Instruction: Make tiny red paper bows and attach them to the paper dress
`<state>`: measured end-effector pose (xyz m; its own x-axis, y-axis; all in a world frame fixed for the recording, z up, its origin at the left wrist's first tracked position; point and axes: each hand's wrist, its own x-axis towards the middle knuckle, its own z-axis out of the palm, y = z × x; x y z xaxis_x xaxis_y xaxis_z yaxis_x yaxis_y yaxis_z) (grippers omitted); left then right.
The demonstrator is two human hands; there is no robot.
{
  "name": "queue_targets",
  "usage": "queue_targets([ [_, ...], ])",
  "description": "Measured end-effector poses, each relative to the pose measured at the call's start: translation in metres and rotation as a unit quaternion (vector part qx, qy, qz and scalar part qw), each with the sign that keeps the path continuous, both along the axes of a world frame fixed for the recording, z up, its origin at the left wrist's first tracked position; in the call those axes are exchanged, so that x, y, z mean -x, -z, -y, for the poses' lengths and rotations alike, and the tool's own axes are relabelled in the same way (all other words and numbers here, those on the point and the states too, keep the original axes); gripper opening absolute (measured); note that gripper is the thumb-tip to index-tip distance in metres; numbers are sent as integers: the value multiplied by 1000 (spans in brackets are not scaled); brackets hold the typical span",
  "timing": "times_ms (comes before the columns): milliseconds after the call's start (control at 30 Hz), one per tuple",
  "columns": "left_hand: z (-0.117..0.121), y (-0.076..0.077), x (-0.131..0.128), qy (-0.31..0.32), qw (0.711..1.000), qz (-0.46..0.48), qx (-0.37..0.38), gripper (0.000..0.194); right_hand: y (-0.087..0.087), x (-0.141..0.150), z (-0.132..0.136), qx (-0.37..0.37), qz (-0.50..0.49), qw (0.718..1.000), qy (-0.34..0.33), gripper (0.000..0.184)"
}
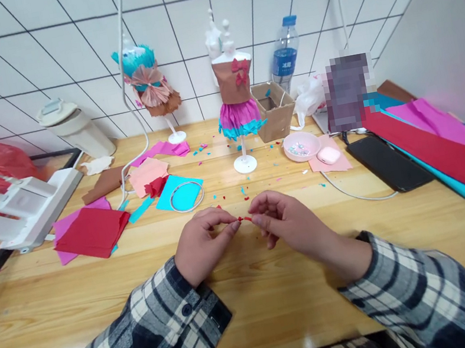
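My left hand and my right hand meet over the middle of the wooden table. Both pinch a tiny red paper piece between their fingertips. Behind them stands a small mannequin wearing a brown top with a red bow and a pink and teal paper skirt. A second mannequin with teal and pink paper frills stands further back left. Small scraps of red and teal paper lie scattered in front of the hands.
Folded red paper and other coloured sheets lie left, with a wire ring. A cardboard box, pink bowl, earbud case, phone and water bottle sit right. Long paper sheets line the right edge.
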<state>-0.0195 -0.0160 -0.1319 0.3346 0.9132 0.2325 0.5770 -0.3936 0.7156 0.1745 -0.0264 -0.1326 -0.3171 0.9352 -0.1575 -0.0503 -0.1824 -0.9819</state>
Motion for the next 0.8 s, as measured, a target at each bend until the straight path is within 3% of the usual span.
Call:
queue_targets([
  [200, 3, -1, -4, -6, 996, 33, 80, 15, 6, 10, 4, 19, 14, 1000, 4, 22],
  [433, 5, -2, -6, -7, 995, 44, 94, 15, 8, 13, 5, 22, 34, 999, 29, 21],
  [800, 6, -2, -7, -13, 995, 43, 93, 14, 10, 13, 3, 40, -31, 998, 31, 28],
])
